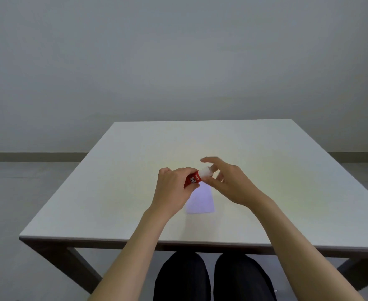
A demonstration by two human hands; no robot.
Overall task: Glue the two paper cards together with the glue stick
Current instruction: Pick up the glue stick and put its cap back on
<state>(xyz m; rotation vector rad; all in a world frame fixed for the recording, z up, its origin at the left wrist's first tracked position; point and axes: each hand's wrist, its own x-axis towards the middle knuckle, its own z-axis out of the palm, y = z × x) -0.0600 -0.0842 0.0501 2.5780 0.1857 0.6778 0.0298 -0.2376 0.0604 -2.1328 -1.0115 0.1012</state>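
Note:
A red glue stick with white lettering is held above the table, tilted up to the right. My left hand grips its red body. My right hand pinches its white cap between thumb and fingers, the index finger raised. Below the hands a pale lilac paper card lies flat on the white table; its upper left corner is hidden by my left hand. I cannot tell whether it is one card or two stacked.
The table's front edge runs near my knees, with dark trousers visible under it. A grey wall and floor lie beyond the table.

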